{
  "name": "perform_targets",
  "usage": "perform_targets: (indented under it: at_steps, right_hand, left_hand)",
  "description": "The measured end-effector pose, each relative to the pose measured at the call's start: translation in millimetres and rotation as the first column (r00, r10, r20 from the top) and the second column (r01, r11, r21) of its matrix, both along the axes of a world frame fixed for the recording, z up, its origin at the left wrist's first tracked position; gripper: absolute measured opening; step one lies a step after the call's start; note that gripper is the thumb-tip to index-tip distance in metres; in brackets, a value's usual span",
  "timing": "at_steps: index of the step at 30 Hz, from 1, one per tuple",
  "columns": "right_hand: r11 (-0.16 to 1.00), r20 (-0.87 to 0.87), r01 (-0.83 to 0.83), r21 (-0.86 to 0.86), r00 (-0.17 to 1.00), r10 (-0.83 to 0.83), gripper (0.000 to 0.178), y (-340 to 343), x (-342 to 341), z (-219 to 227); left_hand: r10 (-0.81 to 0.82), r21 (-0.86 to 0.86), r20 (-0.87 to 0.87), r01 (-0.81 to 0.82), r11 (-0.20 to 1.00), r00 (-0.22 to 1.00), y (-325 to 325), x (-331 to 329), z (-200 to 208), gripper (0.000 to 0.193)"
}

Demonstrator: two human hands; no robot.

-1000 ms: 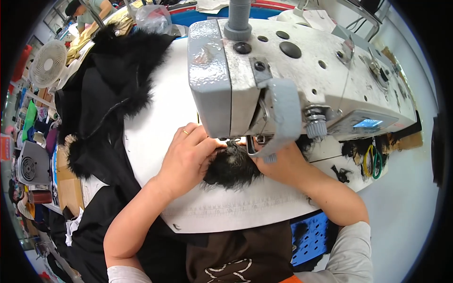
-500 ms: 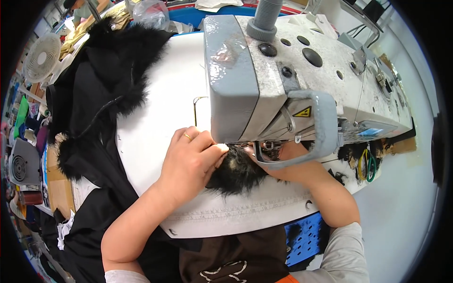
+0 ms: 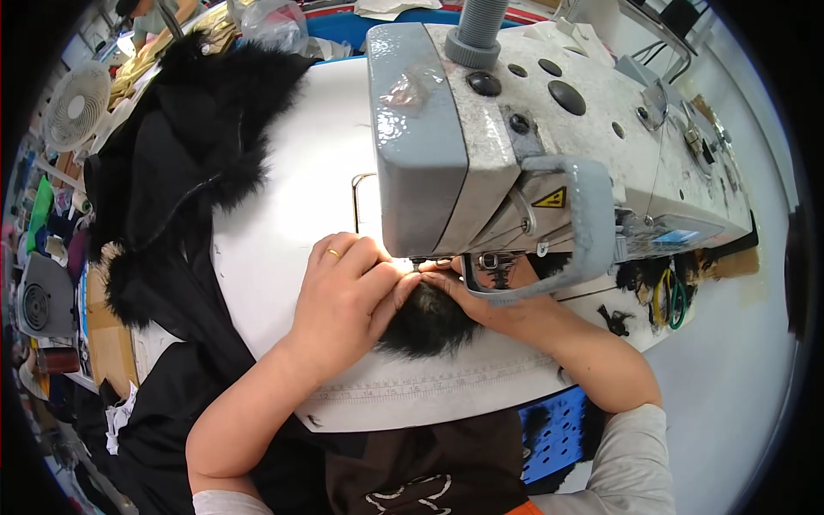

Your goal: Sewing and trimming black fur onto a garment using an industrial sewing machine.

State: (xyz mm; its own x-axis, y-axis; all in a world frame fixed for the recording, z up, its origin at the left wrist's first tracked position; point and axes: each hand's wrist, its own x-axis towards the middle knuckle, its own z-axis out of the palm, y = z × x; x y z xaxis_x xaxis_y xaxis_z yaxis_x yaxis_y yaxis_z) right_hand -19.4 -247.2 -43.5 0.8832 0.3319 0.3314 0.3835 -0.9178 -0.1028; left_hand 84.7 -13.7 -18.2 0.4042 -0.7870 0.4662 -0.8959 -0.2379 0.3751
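A tuft of black fur trim (image 3: 429, 322) lies on the white sewing bed, right under the needle area of the grey and white sewing machine (image 3: 421, 137). My left hand (image 3: 343, 287), a ring on one finger, pinches the fur's far edge from the left, thumb and forefinger together. From the right, my right hand (image 3: 493, 300) reaches beneath the machine's grey loop-shaped guard (image 3: 592, 223) and pinches the same edge. The fingertips of both hands almost meet beside the presser foot. Part of my right hand is hidden behind the guard.
Black fur-edged fabric (image 3: 172, 163) drapes over the table's left side. Green-handled scissors (image 3: 676, 300) and black fur scraps lie at the right. A blue perforated panel (image 3: 549, 433) shows below the table edge. A white fan (image 3: 77, 105) stands far left; a person is at the upper left.
My right hand has shifted left, its thumb now showing close to my left fingertips. The fur between my hands looks more bunched.
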Motion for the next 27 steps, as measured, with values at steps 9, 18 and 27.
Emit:
perform_targets:
  at_steps: [9,18,27]
  right_hand:
    - [0.994,0.103,0.089,-0.057,0.991,-0.083,0.028,2,-1,-7]
    - [0.856,-0.206,0.193,0.48,0.973,-0.104,0.025,2,15,-2]
    - [0.756,-0.258,0.174,0.631,0.966,-0.006,0.033,-1,16,12]
  left_hand:
    - [0.091,0.035,-0.206,-0.085,0.996,0.974,1,0,-4,0.013]
    - [0.068,0.026,-0.216,-0.064,0.998,0.974,-7,9,-12,0.017]
    - [0.031,-0.008,-0.248,-0.034,0.999,0.968,-6,19,-9,0.029]
